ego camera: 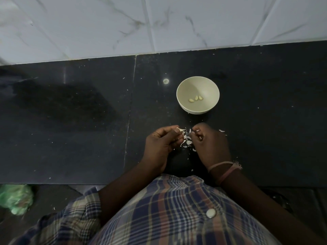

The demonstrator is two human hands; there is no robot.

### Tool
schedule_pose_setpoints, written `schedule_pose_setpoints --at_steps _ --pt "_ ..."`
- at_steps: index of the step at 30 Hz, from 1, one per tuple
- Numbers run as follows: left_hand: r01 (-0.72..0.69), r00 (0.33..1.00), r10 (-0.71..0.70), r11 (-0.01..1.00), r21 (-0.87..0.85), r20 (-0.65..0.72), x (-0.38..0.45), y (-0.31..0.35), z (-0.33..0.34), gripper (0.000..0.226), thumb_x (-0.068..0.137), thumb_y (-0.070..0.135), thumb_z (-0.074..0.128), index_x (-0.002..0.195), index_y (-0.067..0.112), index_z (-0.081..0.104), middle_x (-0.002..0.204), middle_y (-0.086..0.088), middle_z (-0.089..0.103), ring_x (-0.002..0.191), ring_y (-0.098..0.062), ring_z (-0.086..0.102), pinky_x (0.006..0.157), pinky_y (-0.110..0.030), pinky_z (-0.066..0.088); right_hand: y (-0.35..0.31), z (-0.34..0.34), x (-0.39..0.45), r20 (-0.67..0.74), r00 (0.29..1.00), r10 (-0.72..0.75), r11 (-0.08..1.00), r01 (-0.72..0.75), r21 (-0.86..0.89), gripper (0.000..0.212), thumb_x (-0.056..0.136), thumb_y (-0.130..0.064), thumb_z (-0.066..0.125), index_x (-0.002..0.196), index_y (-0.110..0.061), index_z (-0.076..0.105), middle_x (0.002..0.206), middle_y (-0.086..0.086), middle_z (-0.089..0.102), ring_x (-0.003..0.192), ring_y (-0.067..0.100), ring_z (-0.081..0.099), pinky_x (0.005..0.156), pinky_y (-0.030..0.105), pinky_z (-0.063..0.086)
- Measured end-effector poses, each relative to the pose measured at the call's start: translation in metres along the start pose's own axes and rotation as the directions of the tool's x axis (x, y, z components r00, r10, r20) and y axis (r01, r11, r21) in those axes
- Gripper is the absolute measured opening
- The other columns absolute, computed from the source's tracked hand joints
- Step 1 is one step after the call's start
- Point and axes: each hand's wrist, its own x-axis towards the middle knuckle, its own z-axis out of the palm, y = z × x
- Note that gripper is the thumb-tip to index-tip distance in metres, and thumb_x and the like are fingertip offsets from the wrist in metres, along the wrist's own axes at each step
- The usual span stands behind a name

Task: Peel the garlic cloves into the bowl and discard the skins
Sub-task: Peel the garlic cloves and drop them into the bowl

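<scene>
Black counter (70,121) at frame centre: three peeled cloves (196,98) lie in the bowl (182,105), skins (186,140) undiscarded, while another skin piece is pinched between left hand (159,145) and right hand (210,144).

Glossy black stone counter (70,121); matt cream bowl (187,87) at 12 o'clock; papery skins (186,140); checked cloth shirt (168,209).

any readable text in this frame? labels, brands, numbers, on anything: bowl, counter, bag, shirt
None: no readable text anywhere in the head view.
bowl: plain, no print or mark visible.
counter: bare dark stone, only flecks and a light reflection.
green bag: blurred at the frame edge; any print cannot be read.
shirt: plaid pattern only; its button shows no legible marking.
wall tiles: veining, no lettering.
</scene>
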Motion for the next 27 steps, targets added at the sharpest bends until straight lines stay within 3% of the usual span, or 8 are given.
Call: schedule_pose_setpoints --at_steps 2,6,9,11,14,19,22,27 --pt "0.000 1.000 0.000 1.000 0.002 0.001 -0.001 0.001 -0.001 0.014 0.093 0.003 0.067 0.106 -0.002 0.070 0.092 -0.015 0.074 0.082 -0.019 0.073 0.072 -0.025 0.058 0.003 0.002 -0.001 0.037 0.999 0.002 0.994 0.003 -0.111 0.016 0.094 -0.033 0.066 0.093 -0.018 0.070 0.086 0.005 0.074 0.084 0.031 0.069 0.072 0.041 0.053" --pt "-0.003 1.000 0.003 0.999 0.032 0.004 -0.003 0.002 -0.002 0.014 0.093 0.003 0.067 0.105 -0.002 0.070 0.090 -0.014 0.075 0.081 -0.018 0.073 0.072 -0.025 0.059 0.001 0.000 -0.001 0.078 0.997 -0.026 0.998 0.022 0.053 0.028 0.093 -0.006 0.060 0.115 -0.016 0.074 0.111 0.004 0.076 0.104 0.022 0.070 0.095 0.035 0.053" --pt "-0.011 1.000 0.011 0.999 0.053 0.007 -0.004 0.001 -0.001 0.010 0.092 0.003 0.068 0.101 0.001 0.071 0.090 -0.014 0.076 0.082 -0.018 0.072 0.073 -0.026 0.059 -0.006 0.001 -0.002 0.079 0.994 0.079 0.952 -0.098 0.289 0.014 0.092 -0.016 0.069 0.103 -0.018 0.077 0.095 -0.005 0.077 0.085 0.011 0.073 0.079 0.034 0.060" --pt "-0.021 1.000 0.020 0.997 0.072 0.009 -0.005 0.001 -0.001 0.009 0.092 0.003 0.067 0.100 0.001 0.072 0.089 -0.013 0.076 0.082 -0.018 0.073 0.074 -0.026 0.058 -0.011 0.003 -0.003 0.130 0.976 0.173 0.876 -0.213 0.434 0.009 0.093 -0.013 0.068 0.096 -0.017 0.076 0.085 -0.003 0.075 0.073 0.014 0.073 0.065 0.031 0.061" --pt "-0.042 0.999 0.037 0.990 0.136 0.038 -0.006 0.001 -0.003 0.012 0.093 0.005 0.068 0.104 0.002 0.072 0.096 -0.015 0.077 0.087 -0.020 0.074 0.079 -0.030 0.057 -0.017 0.001 -0.005 0.183 0.961 0.209 0.844 -0.271 0.462 0.008 0.093 -0.008 0.067 0.093 -0.012 0.075 0.077 0.003 0.074 0.062 0.014 0.071 0.056 0.023 0.057" --pt "-0.147 0.989 0.136 0.930 0.335 0.057 -0.009 0.004 -0.002 0.008 0.093 0.005 0.068 0.098 0.006 0.074 0.091 -0.011 0.078 0.083 -0.021 0.075 0.077 -0.031 0.060 -0.016 0.001 -0.007 0.166 0.959 0.229 0.864 -0.279 0.419 0.005 0.086 -0.017 0.072 0.083 -0.020 0.075 0.071 -0.003 0.073 0.060 0.013 0.070 0.061 0.033 0.058" --pt "-0.212 0.977 0.192 0.872 0.442 0.090 -0.010 0.006 0.000 0.007 0.092 0.009 0.070 0.096 0.010 0.075 0.089 -0.007 0.078 0.083 -0.021 0.075 0.078 -0.032 0.061 -0.019 -0.001 -0.006 0.138 0.959 0.249 0.840 -0.285 0.463 0.006 0.085 -0.012 0.072 0.080 -0.016 0.075 0.070 -0.001 0.073 0.060 0.016 0.070 0.059 0.035 0.060" --pt "-0.250 0.966 0.198 0.875 0.414 0.165 -0.009 0.012 0.002 0.012 0.095 0.006 0.066 0.098 0.002 0.077 0.090 -0.013 0.078 0.082 -0.020 0.074 0.078 -0.029 0.060 -0.024 -0.008 -0.003 0.207 0.947 0.245 0.733 -0.321 0.599 0.008 0.085 0.000 0.069 0.085 -0.003 0.076 0.071 0.010 0.074 0.064 0.024 0.073 0.059 0.031 0.060"
